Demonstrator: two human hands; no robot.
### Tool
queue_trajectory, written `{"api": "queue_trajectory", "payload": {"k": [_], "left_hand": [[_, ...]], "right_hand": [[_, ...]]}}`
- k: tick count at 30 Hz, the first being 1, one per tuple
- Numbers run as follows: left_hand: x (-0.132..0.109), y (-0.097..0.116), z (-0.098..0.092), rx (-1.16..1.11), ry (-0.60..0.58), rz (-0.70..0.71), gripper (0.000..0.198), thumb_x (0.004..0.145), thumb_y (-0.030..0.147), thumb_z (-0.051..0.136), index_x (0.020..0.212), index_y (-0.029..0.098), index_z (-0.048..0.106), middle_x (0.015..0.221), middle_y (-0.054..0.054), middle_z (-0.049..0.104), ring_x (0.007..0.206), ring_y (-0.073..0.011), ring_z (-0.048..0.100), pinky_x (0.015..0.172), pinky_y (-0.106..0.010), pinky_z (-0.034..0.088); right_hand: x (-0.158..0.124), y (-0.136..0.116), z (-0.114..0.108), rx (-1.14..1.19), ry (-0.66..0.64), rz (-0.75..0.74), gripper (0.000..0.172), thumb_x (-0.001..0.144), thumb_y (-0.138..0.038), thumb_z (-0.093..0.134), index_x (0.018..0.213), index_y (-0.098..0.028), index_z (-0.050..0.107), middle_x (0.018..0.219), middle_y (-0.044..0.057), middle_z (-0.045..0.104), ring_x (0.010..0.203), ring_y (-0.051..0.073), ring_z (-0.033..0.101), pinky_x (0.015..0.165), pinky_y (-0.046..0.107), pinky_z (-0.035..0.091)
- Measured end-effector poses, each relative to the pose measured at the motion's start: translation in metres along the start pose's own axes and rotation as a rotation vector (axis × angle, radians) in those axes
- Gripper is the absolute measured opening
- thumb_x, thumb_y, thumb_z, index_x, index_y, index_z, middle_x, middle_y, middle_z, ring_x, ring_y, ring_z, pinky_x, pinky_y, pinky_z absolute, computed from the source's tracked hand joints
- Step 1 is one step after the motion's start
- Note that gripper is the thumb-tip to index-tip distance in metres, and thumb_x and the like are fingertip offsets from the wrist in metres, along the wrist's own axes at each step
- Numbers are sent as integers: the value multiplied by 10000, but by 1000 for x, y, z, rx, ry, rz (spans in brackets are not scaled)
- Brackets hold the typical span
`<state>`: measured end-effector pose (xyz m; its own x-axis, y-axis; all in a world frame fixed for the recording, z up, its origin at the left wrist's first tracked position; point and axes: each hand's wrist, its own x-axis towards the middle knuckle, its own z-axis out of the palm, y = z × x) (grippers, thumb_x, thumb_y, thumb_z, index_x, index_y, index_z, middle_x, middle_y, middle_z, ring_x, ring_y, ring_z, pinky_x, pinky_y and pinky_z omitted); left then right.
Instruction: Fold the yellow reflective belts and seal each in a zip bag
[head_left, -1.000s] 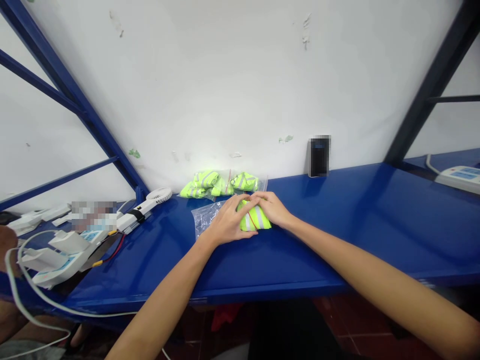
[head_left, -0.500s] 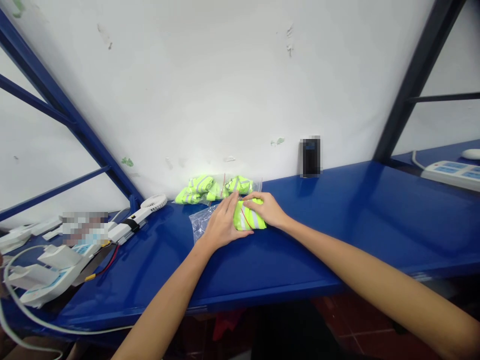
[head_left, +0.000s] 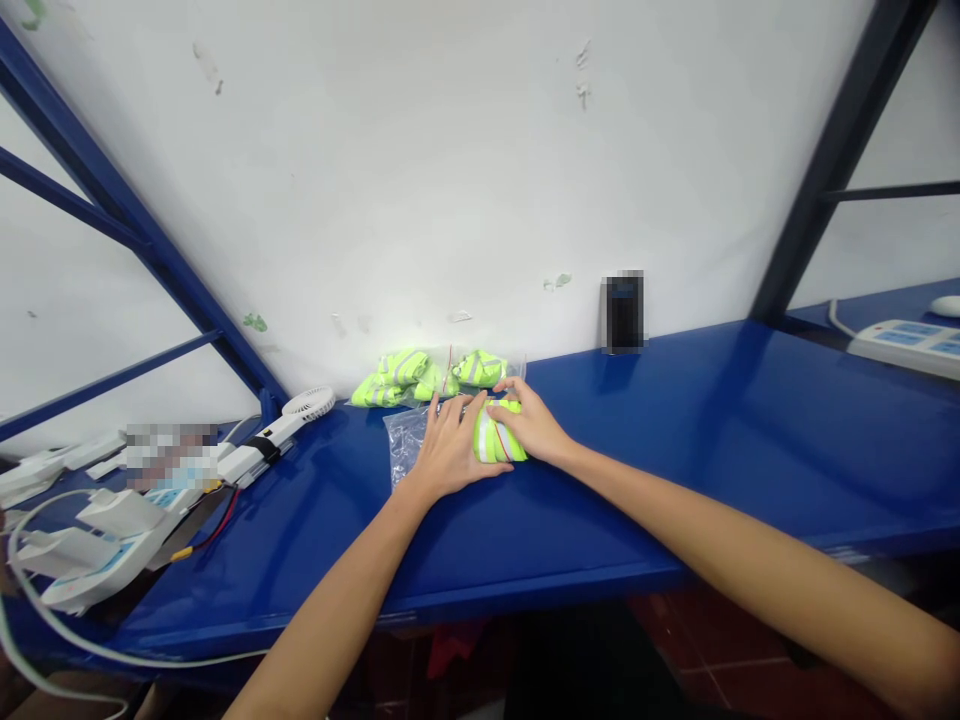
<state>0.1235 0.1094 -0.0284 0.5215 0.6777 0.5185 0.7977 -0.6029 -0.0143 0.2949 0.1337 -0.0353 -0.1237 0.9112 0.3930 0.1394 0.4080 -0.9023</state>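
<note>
A folded neon-yellow reflective vest [head_left: 493,440] with silver-grey bands lies on the blue table, between my two hands. A thin red line, like a zip-bag strip, crosses it. My left hand [head_left: 448,445] grips its left side, the thumb along the near edge. On the right side my right hand [head_left: 538,425] is closed round it, thumb on top and fingers at the far edge. From under my left hand a clear plastic bag [head_left: 405,445] spreads out to the left. How far the vest sits inside that bag is hidden by my hands.
Several bagged yellow vests [head_left: 405,375] lie against the wall behind my hands. To the left are a white handheld fan [head_left: 309,404], power strips [head_left: 105,570] and a white cable [head_left: 150,660]. A dark blurred object [head_left: 624,315] stands by the wall. Another power strip [head_left: 907,345] sits far right.
My right hand has shifted slightly left, pressing the vest into a narrower bundle. The left hand's fingers have spread and moved a little over the plastic bag.
</note>
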Motion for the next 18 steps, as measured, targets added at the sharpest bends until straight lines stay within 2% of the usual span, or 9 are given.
{"api": "queue_trajectory", "payload": {"k": [3,7,10,13,18], "left_hand": [[0,-1,1,-12,0,9,928,679,634,659,1413,163,343,1279,-164,512,1237,-333,450,1145,-548,95],[0,-5,3,-42,-21,1,900,693,644,646,1409,195,336,1285,-147,510,1244,-324,445,1142,-537,115],[-1,-8,3,-63,-32,-27,930,667,667,661,1407,215,323,1295,-139,504,1249,-323,439,1134,-531,151],[-2,-10,2,-73,-29,-52,946,643,674,680,1396,225,325,1300,-133,505,1251,-327,435,1124,-537,172],[-2,-9,1,-98,-3,-72,897,663,636,691,1381,225,343,1296,-124,511,1235,-319,443,1104,-524,216]], "right_hand": [[0,0,3,146,-59,59,273,752,-346,586,974,-216,492,818,-15,566,773,177,576,748,317,468],[2,-2,1,158,-60,112,361,688,-327,669,980,-204,496,864,-10,566,785,164,568,734,303,463],[3,-6,-3,190,-32,169,308,642,-286,695,890,-178,549,778,-22,561,709,142,545,680,281,448],[5,-9,-8,296,-108,201,229,646,-246,673,848,-150,625,718,-11,599,692,139,562,682,278,452],[6,-7,-12,314,-135,152,322,640,-274,760,925,-138,693,773,29,682,741,154,616,722,291,491]]}}
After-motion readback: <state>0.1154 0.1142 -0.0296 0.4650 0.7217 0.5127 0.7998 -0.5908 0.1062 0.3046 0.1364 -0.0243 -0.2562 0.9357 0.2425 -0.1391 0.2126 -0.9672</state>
